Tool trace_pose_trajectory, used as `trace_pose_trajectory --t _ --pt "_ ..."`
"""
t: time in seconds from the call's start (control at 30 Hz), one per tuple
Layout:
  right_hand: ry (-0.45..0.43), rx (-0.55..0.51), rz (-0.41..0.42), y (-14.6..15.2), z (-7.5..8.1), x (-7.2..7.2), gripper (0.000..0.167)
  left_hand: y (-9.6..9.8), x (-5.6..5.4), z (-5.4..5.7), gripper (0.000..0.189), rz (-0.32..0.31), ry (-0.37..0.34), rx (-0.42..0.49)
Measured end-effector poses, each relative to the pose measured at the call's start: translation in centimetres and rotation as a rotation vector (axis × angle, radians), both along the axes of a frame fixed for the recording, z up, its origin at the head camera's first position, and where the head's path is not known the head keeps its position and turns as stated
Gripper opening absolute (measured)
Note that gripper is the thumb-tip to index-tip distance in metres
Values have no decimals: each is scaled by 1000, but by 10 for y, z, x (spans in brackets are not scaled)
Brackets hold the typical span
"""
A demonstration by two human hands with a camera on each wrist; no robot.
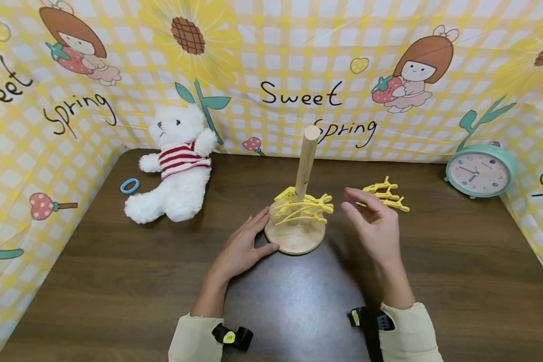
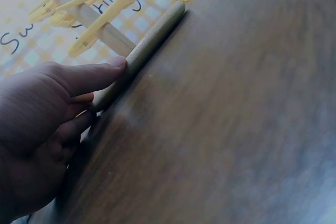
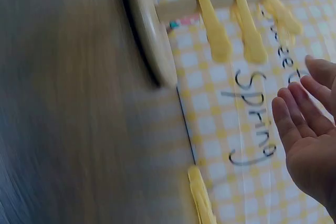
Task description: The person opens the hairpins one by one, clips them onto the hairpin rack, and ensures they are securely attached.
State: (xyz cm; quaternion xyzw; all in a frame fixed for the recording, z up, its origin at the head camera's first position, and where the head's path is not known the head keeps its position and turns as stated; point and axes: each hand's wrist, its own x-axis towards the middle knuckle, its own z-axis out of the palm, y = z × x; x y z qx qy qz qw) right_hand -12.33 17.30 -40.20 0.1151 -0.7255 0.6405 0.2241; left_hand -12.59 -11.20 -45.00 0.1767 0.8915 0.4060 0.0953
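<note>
A wooden stand point(image 1: 296, 245) with a round base and one upright pole point(image 1: 305, 161) is in the middle of the head view. Several slim yellow pieces point(image 3: 251, 35) with forked ends sit crosswise on the pole, one above another. My left hand point(image 1: 241, 246) holds the base's left rim, its thumb at the front edge and its fingers round the side. To the right of the stand my right hand point(image 1: 376, 223) is raised, its fingers loosely bent and nothing between them. Just behind it lie more yellow forked pieces point(image 1: 392, 196) on the table, partly hidden by the fingers.
A white teddy bear point(image 1: 185, 193) in a red-striped shirt leans at the back left. Beside it lies a blue ring point(image 1: 129, 186). A mint-green alarm clock point(image 1: 478, 171) stands at the back right. Patterned cloth point(image 1: 298, 55) hangs behind the brown table point(image 1: 108, 281).
</note>
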Motion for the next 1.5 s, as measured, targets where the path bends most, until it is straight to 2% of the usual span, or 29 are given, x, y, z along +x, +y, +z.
trace_pose_trajectory --t 0.33,0.6,0.7,0.83,1.03,1.5 --pt "-108 22 -129 44 -3 -4 27 -2 3 1 82 5 -7 3" --pt "-199 154 -240 87 -2 -11 32 0 1 0 82 -1 5 2" --pt "-237 204 -258 101 -2 -13 34 0 1 1 82 -3 7 7" --pt "-304 296 -232 116 -3 -18 40 -1 1 0 81 2 11 7" --pt "-445 451 -169 138 -7 -24 57 -1 1 -1 81 -2 12 6" --pt "-579 544 -103 159 -10 -32 67 -2 1 -2 80 -2 15 13"
